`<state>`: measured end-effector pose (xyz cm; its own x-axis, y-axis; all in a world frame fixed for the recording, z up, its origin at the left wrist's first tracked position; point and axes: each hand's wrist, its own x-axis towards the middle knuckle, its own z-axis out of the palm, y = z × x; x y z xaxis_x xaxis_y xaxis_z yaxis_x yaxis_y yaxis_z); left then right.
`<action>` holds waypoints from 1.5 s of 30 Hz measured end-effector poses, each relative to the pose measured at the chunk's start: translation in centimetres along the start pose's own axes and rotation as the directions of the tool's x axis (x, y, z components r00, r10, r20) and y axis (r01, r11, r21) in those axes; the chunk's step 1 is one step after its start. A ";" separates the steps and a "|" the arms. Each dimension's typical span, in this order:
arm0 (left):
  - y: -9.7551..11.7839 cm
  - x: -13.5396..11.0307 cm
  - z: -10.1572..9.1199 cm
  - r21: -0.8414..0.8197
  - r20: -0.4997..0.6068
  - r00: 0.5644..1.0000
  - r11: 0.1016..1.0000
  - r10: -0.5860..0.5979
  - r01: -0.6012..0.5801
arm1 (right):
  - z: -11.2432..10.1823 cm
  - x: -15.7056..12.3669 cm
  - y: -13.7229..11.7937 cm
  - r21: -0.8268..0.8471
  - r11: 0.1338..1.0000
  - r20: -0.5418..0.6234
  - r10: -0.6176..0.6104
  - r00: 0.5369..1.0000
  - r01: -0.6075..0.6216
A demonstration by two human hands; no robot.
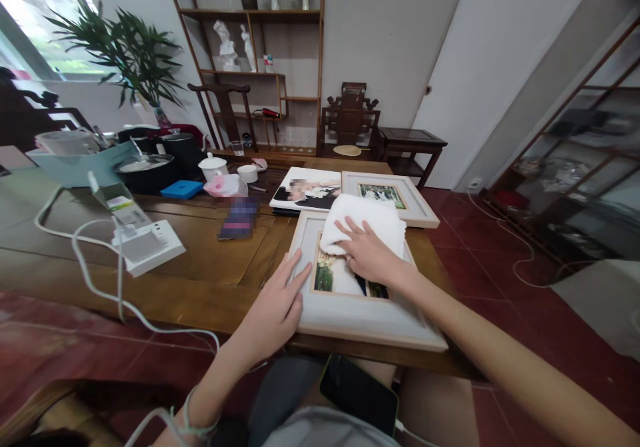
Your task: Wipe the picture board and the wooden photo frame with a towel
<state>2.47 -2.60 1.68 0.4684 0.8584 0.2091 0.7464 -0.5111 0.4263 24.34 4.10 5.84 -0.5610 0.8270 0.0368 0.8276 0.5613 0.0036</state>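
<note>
Head view: frame pinned flat, cloth pressed on its face

The long brown wooden table (pixel 210 260) carries the work at its near edge. A large white-bordered wooden picture frame (pixel 360 314) lies face up there, within easy reach. A smaller matching white frame (pixel 395 197) and an unframed photo print (pixel 305 190) lie just beyond it. A folded white cloth (pixel 373 224) rests on the large frame's upper half. The right hand (pixel 370 254) lies palm down on the cloth, fingers extended, pressing rather than clutching. The left hand (pixel 277 307) is spread flat on the frame's left border, grasping nothing, apparently bracing the frame against sliding.
</note>
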 end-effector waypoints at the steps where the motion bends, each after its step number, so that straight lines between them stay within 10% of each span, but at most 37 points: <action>1: -0.1 0.0 0.1 -0.001 -0.002 1.000 1.000 0.002 -0.002 | -0.1 -0.3 -0.6 0.015 1.000 0.012 -0.020 1.000 0.020; 14: -0.1 0.1 0.1 -0.002 0.021 1.000 1.000 -0.022 0.022 | -3.5 -9.5 -6.8 0.383 0.897 0.151 -0.297 0.943 0.221; 30: 0.1 -0.1 0.0 -0.015 0.012 1.000 1.000 -0.011 0.011 | 1.1 -0.6 1.3 0.184 0.983 -0.133 0.005 0.991 0.019; 36: 0.1 -0.1 0.3 -0.109 -0.034 0.998 0.992 -0.060 0.056 | 0.6 0.7 -1.1 0.212 0.970 -0.060 -0.104 0.993 0.115; 45: -0.3 -0.4 0.4 -0.170 -0.107 0.994 0.984 0.035 -0.053 | -1.6 -5.0 -5.5 0.388 0.889 0.078 -0.296 0.952 0.244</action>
<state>2.29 -2.81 1.17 0.4409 0.8399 0.3165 0.6295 -0.5407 0.5579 22.62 -3.17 7.21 -0.7804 0.6238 -0.0439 0.5915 0.7135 -0.3755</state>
